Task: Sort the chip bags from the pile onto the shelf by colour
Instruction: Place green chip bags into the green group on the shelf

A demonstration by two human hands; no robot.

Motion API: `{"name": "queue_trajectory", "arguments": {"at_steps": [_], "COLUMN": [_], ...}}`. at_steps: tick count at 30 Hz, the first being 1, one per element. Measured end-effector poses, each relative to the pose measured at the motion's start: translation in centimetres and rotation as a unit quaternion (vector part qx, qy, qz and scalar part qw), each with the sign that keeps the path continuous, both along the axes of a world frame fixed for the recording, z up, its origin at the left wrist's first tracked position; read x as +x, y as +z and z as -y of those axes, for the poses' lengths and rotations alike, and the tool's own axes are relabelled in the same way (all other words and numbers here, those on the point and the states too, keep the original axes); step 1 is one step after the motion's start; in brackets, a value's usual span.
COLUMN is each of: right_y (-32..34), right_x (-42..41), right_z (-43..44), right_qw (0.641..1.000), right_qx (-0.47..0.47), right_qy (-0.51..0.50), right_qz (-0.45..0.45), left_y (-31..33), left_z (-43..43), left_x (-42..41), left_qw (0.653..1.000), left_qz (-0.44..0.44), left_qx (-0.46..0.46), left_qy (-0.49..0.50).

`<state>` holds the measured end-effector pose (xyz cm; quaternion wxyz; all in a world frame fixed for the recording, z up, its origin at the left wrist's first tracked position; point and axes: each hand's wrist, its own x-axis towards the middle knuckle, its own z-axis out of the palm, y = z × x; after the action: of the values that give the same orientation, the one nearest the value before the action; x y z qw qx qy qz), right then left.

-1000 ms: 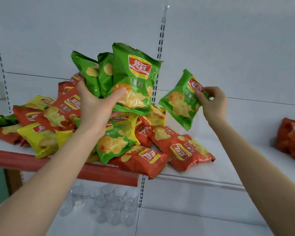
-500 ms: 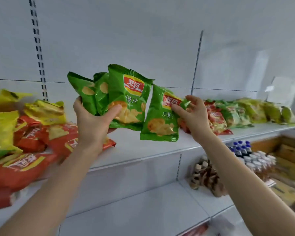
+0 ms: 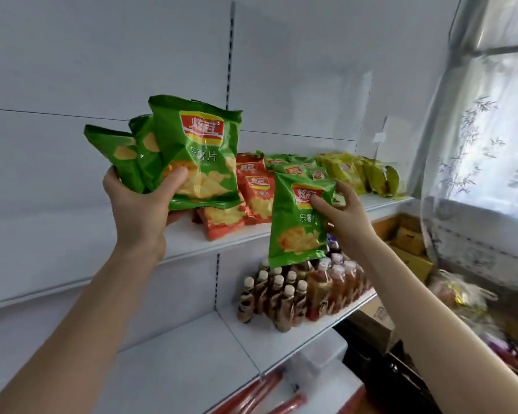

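My left hand (image 3: 138, 206) grips a fan of three green chip bags (image 3: 198, 153) held up in front of the white shelf (image 3: 87, 258). My right hand (image 3: 340, 216) pinches a single green chip bag (image 3: 293, 234) by its upper right edge; the bag hangs in front of the shelf edge. Behind both, on the right part of the shelf, lie sorted groups: red chip bags (image 3: 251, 186), then green chip bags (image 3: 293, 167), then yellow chip bags (image 3: 359, 173) at the far right. The mixed pile is out of view.
A lower shelf (image 3: 281, 336) carries a cluster of brown drink bottles (image 3: 296, 291). Cardboard boxes (image 3: 410, 243) stand at the right under a curtained window (image 3: 485, 150). Red wrapped sticks (image 3: 269, 398) lie at the bottom.
The view has swung right, away from the mixed pile, and the sorted groups have come close. Both hands have carried their green bags along; the right-hand bag now hangs lower.
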<state>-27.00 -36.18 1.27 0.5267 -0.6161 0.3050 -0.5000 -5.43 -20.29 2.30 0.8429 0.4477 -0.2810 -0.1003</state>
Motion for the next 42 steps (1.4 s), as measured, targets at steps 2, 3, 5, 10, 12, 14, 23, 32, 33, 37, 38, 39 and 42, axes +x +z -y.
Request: {"name": "queue_trajectory", "arguments": {"at_steps": [2, 3, 5, 10, 12, 14, 23, 32, 33, 37, 38, 39, 42], "right_y": [-0.9, -1.3, -1.9, -1.9, -1.6, -1.1, -0.9, -3.5, -3.4, -3.1, -3.2, -3.3, -3.6], "right_x": [-1.6, -2.3, -3.3, -4.1, -3.8, -3.0, 3.5, 3.5, 3.2, 2.0, 1.9, 2.0, 2.6], "right_z": [2.2, 3.2, 5.6, 12.3, 15.1, 18.0, 25.4, 27.9, 28.1, 28.7, 28.9, 29.0, 29.4], "right_qw": [1.000, 1.000, 0.998, 0.992, 0.990, 0.987, 0.964, 0.936, 0.933, 0.919, 0.913, 0.904, 0.837], "right_qx": [-0.003, -0.006, -0.020, -0.060, -0.073, -0.092, -0.203, -0.309, -0.308, -0.318, -0.334, -0.364, -0.514], "right_qy": [-0.014, -0.022, -0.053, -0.105, -0.114, -0.119, -0.089, 0.001, 0.023, 0.057, 0.046, 0.026, -0.065], "right_qz": [-0.006, -0.003, -0.003, -0.030, -0.042, -0.057, -0.149, -0.171, -0.184, -0.226, -0.228, -0.222, -0.175], "left_y": [0.3, 0.5, 0.8, 1.0, 1.0, 1.3, 2.5, 2.3, 2.3, 1.9, 1.8, 1.8, 1.7], "left_z": [2.8, 4.1, 6.8, 13.1, 15.5, 17.7, 22.9, 24.8, 25.0, 25.4, 25.4, 25.4, 25.0], "left_x": [-1.6, -2.2, -3.1, -4.3, -4.4, -4.1, -3.1, -5.0, -5.5, -7.7, -8.2, -8.7, -9.7], "left_qw": [1.000, 1.000, 0.999, 0.998, 0.997, 0.997, 0.999, 0.995, 0.994, 0.990, 0.988, 0.987, 0.983], "left_qz": [0.000, -0.002, -0.008, -0.008, -0.008, -0.009, -0.002, -0.021, -0.023, -0.023, -0.021, -0.020, -0.016], "left_qx": [-0.002, -0.004, -0.005, -0.012, -0.010, -0.013, -0.020, -0.028, -0.029, -0.028, -0.028, -0.028, -0.025], "left_qy": [-0.012, -0.019, -0.033, -0.060, -0.070, -0.070, -0.030, 0.091, 0.104, 0.139, 0.149, 0.158, 0.179]}}
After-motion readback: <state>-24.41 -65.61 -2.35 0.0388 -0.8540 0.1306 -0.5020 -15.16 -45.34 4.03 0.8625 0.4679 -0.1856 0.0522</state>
